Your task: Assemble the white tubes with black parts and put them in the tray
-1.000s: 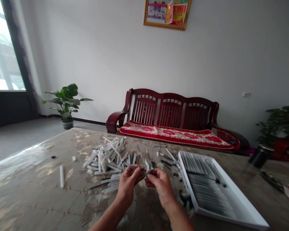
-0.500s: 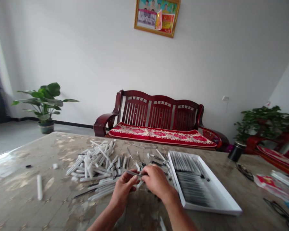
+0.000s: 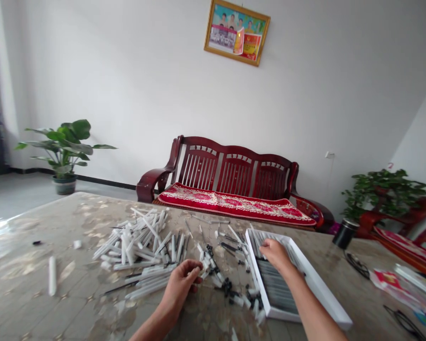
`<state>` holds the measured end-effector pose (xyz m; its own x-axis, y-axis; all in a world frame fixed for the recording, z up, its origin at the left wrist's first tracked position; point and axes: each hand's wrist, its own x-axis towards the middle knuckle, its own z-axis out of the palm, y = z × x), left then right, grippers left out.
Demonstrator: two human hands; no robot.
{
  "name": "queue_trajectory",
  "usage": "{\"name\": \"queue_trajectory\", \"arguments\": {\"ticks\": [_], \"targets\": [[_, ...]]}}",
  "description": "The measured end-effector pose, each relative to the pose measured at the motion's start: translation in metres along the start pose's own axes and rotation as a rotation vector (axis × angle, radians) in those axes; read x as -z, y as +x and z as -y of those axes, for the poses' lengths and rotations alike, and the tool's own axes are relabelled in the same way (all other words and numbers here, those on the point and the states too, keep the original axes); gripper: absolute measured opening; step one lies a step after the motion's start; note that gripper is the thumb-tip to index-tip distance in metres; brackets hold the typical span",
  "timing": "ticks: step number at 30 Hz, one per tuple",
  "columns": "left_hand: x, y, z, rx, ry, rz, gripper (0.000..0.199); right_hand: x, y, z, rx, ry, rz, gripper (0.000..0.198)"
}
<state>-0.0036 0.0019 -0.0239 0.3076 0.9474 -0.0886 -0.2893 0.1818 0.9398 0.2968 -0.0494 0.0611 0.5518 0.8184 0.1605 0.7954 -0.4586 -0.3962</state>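
My left hand [image 3: 183,280] rests just above the table, thumb and fingertips drawn together; anything between them is too small to make out. Beside it lie translucent white tubes like pen barrels [image 3: 152,285] and thin dark rods [image 3: 122,287]. To its right is a scatter of short clear pieces with black ends [image 3: 227,286]. My right hand [image 3: 275,252] is over the far half of a shallow white tray [image 3: 323,296], fingers closed and pointing down-left; what they grip is hidden. Rows of slim grey-white pens [image 3: 279,284] fill much of the tray.
A large heap of white tubes [image 3: 131,244] lies left of centre. One single tube [image 3: 52,276] and a small white piece [image 3: 77,244] lie farther left. Right of the tray are a black canister [image 3: 346,233], a plastic packet [image 3: 394,284] and dark glasses [image 3: 404,322]. A wooden bench [image 3: 234,175] stands behind.
My hands were together over the table's middle, holding a slim pen-like stick. Now they are apart: my right hand has moved right over the tray, while my left stays near its place.
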Motion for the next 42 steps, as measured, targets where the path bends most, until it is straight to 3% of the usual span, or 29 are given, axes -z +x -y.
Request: {"name": "queue_trajectory", "arguments": {"ticks": [8,16,23,27,34,38,42], "targets": [[0.000,0.001,-0.002,0.027,-0.017,-0.011,0.031,-0.023,0.031,-0.030,-0.157,-0.201,0.069,0.015],[0.000,0.002,0.001,0.001,-0.009,-0.015,0.025,-0.034,0.040,-0.033,-0.109,-0.293,0.068,0.020],[-0.006,-0.004,0.003,-0.038,0.058,-0.012,0.016,-0.029,0.031,-0.022,-0.061,-0.329,0.044,0.025],[-0.008,-0.007,0.008,-0.129,0.247,0.027,0.007,-0.032,0.019,0.016,0.081,-0.254,0.022,0.026],[-0.007,-0.021,0.011,-0.344,0.687,0.225,0.015,-0.072,-0.035,0.129,0.565,0.261,0.167,0.025],[-0.006,-0.027,0.009,-0.379,0.831,0.343,0.012,-0.097,-0.056,0.169,0.643,0.210,0.214,0.031],[-0.006,-0.026,0.011,-0.474,0.848,0.395,0.015,-0.108,-0.063,0.188,0.711,0.056,0.314,0.031]]}}
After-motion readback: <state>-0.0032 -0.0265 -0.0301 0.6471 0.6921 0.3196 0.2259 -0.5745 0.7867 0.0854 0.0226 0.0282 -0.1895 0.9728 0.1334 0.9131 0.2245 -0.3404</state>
